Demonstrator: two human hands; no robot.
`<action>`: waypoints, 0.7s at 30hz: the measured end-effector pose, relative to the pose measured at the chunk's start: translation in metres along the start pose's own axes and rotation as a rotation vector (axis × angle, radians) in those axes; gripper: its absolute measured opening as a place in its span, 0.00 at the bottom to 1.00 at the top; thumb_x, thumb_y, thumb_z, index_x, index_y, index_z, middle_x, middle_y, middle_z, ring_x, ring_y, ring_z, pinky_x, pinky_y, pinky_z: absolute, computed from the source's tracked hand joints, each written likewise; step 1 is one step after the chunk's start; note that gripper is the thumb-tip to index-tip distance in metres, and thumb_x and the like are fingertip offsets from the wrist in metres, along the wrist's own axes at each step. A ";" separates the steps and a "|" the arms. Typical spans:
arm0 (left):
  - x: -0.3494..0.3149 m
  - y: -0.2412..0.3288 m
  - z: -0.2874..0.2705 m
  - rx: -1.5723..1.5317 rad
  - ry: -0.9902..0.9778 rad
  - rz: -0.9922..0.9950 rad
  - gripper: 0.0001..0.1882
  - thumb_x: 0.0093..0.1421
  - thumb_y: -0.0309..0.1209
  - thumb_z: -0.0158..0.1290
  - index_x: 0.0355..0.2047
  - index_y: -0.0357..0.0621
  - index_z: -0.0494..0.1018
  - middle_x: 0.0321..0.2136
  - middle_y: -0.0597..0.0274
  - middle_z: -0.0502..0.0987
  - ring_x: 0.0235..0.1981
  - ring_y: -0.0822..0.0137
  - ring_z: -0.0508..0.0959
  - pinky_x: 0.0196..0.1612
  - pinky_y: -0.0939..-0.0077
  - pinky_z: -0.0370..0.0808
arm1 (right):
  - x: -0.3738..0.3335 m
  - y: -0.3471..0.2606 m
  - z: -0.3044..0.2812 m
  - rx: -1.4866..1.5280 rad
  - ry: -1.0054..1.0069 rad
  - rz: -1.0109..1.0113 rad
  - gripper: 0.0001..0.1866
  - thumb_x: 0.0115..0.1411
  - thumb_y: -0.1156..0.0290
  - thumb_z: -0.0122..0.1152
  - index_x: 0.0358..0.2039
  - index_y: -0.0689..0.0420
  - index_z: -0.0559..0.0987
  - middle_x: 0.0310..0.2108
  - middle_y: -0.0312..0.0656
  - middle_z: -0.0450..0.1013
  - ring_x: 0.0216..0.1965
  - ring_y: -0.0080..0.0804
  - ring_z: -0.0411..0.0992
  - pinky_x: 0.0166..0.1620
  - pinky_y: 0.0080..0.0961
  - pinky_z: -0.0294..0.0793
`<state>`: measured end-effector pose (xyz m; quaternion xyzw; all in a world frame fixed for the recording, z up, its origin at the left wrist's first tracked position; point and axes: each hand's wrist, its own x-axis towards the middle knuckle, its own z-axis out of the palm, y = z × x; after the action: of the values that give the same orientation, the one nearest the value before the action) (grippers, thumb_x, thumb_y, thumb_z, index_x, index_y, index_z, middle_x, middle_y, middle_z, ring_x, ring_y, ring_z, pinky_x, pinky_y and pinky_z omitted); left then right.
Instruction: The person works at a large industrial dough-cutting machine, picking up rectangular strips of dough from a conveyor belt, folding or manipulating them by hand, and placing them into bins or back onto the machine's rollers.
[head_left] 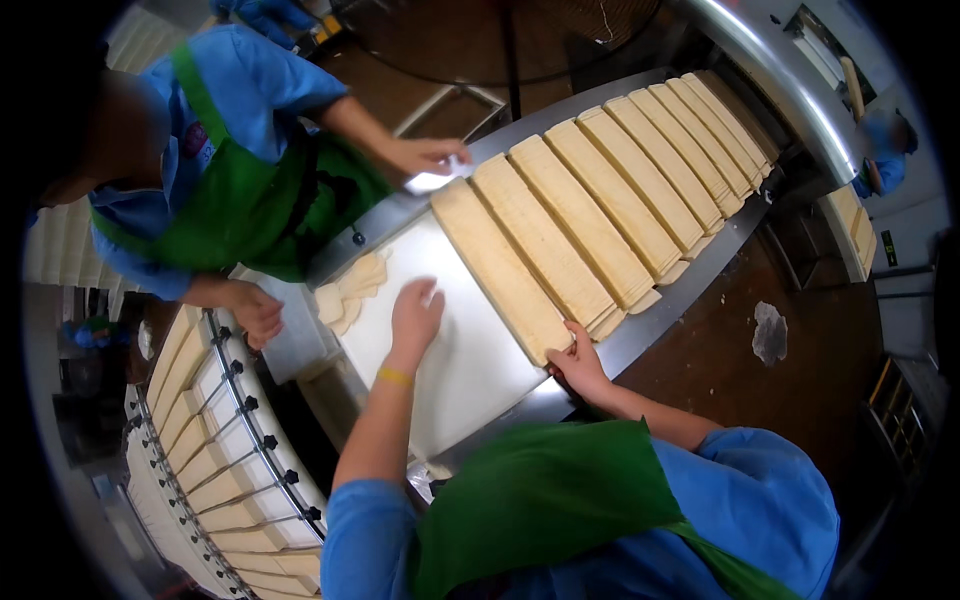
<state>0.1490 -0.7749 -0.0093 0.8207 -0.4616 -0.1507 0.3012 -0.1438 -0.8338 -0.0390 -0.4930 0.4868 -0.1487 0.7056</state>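
Observation:
Across the conveyor lies a row of long, pale dough slabs [585, 215], with thin layers showing at their near ends. My right hand [580, 365] grips the near corner of the closest slab [505, 270], thumb and fingers at its edge. Over the white belt [475, 370], to the left of that slab, my left hand [415, 315] is held up, slightly blurred. Its fingers are apart and nothing is in them. A yellow band circles my left wrist. Pale dough scraps [350, 290] lie in a small heap at the belt's far left edge.
Opposite me stands a co-worker in a green apron [250, 200], one hand [430, 155] near the slab's far end, the other [255, 310] beside the scraps. A second conveyor [235, 460] with slabs and black knobs runs at lower left. A curved metal housing [790, 90] spans the far right.

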 end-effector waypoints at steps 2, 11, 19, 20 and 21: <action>0.058 0.026 0.019 0.131 0.120 0.267 0.15 0.51 0.30 0.55 0.39 0.37 0.73 0.39 0.48 0.75 0.44 0.50 0.73 0.48 0.62 0.69 | 0.004 0.011 -0.005 0.008 -0.020 -0.010 0.36 0.55 0.70 0.59 0.59 0.64 0.53 0.23 0.41 0.70 0.23 0.25 0.70 0.28 0.20 0.69; 0.125 0.061 0.070 0.368 0.154 -0.023 0.35 0.48 0.43 0.58 0.52 0.38 0.61 0.52 0.53 0.63 0.56 0.55 0.60 0.51 0.52 0.65 | -0.002 0.009 -0.003 -0.079 -0.075 -0.034 0.35 0.55 0.71 0.61 0.59 0.63 0.53 0.27 0.38 0.67 0.27 0.21 0.67 0.30 0.18 0.68; 0.046 0.014 -0.019 0.637 0.188 -0.331 0.34 0.50 0.50 0.53 0.52 0.39 0.64 0.48 0.56 0.66 0.52 0.59 0.64 0.50 0.56 0.61 | -0.003 -0.036 0.016 -0.488 -0.352 -0.116 0.36 0.52 0.68 0.62 0.59 0.60 0.56 0.27 0.41 0.69 0.27 0.26 0.68 0.33 0.23 0.70; 0.027 0.000 -0.033 0.684 0.232 -0.399 0.33 0.50 0.51 0.53 0.49 0.38 0.66 0.46 0.55 0.67 0.51 0.59 0.65 0.50 0.56 0.61 | -0.004 -0.043 0.023 -0.516 -0.420 -0.135 0.36 0.52 0.67 0.62 0.59 0.60 0.56 0.27 0.41 0.69 0.28 0.27 0.69 0.33 0.23 0.70; 0.013 -0.006 -0.045 0.725 0.271 -0.459 0.32 0.50 0.52 0.53 0.47 0.38 0.68 0.44 0.54 0.68 0.49 0.58 0.66 0.49 0.57 0.61 | -0.004 -0.049 0.030 -0.544 -0.477 -0.151 0.36 0.52 0.67 0.62 0.59 0.59 0.57 0.27 0.42 0.69 0.28 0.28 0.69 0.33 0.24 0.70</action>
<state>0.1837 -0.7672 0.0218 0.9667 -0.2468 0.0665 0.0108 -0.1079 -0.8375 0.0055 -0.7177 0.2927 0.0536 0.6295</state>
